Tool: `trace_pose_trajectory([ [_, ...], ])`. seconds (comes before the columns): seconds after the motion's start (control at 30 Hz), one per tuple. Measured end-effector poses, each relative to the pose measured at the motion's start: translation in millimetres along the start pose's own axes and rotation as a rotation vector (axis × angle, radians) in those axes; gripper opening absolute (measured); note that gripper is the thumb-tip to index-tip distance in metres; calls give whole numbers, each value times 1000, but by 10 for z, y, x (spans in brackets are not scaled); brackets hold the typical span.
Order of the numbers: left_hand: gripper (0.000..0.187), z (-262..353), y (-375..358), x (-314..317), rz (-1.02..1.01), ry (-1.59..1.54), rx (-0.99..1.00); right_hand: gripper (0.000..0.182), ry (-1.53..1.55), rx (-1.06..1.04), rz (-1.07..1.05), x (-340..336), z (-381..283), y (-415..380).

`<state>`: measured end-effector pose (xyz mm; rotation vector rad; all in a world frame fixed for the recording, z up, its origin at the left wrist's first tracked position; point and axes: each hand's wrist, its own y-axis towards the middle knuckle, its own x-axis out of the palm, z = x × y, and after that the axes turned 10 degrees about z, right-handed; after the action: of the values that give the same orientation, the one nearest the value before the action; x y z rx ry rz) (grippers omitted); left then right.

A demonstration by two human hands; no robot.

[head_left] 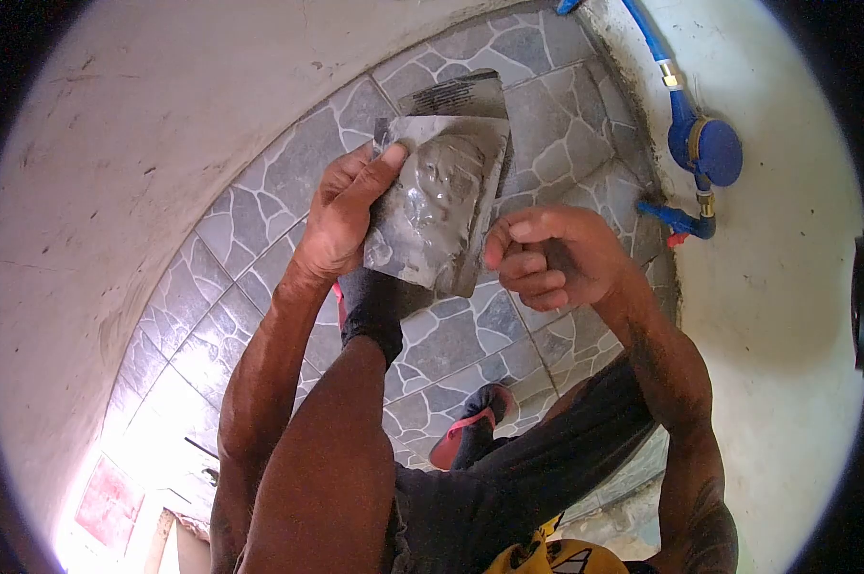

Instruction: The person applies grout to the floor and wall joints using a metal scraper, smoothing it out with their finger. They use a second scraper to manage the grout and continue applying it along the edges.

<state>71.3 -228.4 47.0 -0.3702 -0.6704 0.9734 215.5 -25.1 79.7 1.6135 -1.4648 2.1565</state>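
We look down past our knee at our left hand (341, 215), whose thumb and fingers clasp the left edge of a flat grey board smeared with wet cement (438, 201), tilted up over the grey stone-patterned tiled floor (546, 124). Our right hand (551, 256) is curled into a loose fist just beside the board's lower right edge. A red flip-flop sandal (470, 426) shows on the foot below. On the pale plastered wall (795, 287) to the right sits a blue water meter with blue piping (704, 148).

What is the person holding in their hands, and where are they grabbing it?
The left hand grips a mortar-smeared flat plate by its left edge. The right hand is curled shut at its lower right corner; what it grips is hidden.
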Motion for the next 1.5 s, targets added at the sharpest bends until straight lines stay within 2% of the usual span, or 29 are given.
trace_pose_trajectory([
  [0.13, 23, 30, -11, -34, -23, 42, 41, 44, -17, 0, 128, 6, -56, -23],
  [0.23, 23, 74, -59, 1, -10, 5, 21, 45, 69, -100, 169, 8, -81, -64],
  [0.33, 24, 103, -58, 43, 49, -53, -15, 48, -144, -280, 195, 89, -89, -143],
  [0.4, 25, 84, -36, 41, 94, -90, -38, 50, -199, -402, 155, 100, -33, -173],
  [0.5, 28, 105, -30, 123, 152, -217, -216, 54, -242, -510, 79, 133, 59, -198],
  [0.6, 31, 74, -54, 147, 70, -379, -282, 63, -209, -557, 12, 175, 138, -153],
  [0.8, 34, -47, -47, 227, 9, -509, -406, 66, -150, -553, -99, 195, 236, -78],
  [1.03, 34, -6, -94, 322, 21, -489, -376, 54, -265, -624, -96, -24, 268, -57],
  [1.27, 30, -62, -28, 222, 112, -390, -315, 43, -471, -579, 136, -116, 149, -206],
  [1.33, 33, -133, 12, 112, 98, -269, -250, 40, -635, -544, 259, -22, 130, -266],
  [1.5, 33, -109, -19, 167, 119, -38, -176, 37, -805, -469, 364, 83, 160, -304],
])
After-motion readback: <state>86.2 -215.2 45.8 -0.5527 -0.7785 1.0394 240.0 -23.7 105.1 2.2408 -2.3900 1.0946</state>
